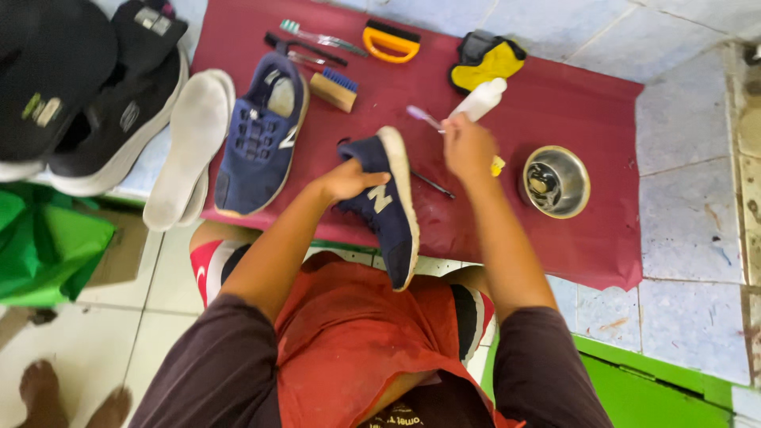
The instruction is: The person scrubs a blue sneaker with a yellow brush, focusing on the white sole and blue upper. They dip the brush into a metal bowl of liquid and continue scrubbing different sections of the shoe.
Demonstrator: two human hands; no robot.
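My left hand (347, 179) is pushed into the opening of a navy sneaker (387, 208) with a white sole, holding it on its side over the front edge of the maroon mat (555, 111). My right hand (468, 144) is raised just right of the shoe and grips a toothbrush (424, 118) whose head points left. The matching navy sneaker (260, 136) lies flat on the mat to the left. A white squeeze bottle (480, 98) lies just beyond my right hand.
A steel bowl (555, 181) stands at the right of the mat. A wooden brush (333, 89), an orange-handled brush (390, 41), more toothbrushes (317, 38) and a yellow-black cloth (485, 60) lie at the back. White insoles (190, 143), black shoes (119, 103) and a green bag (47, 246) are on the left.
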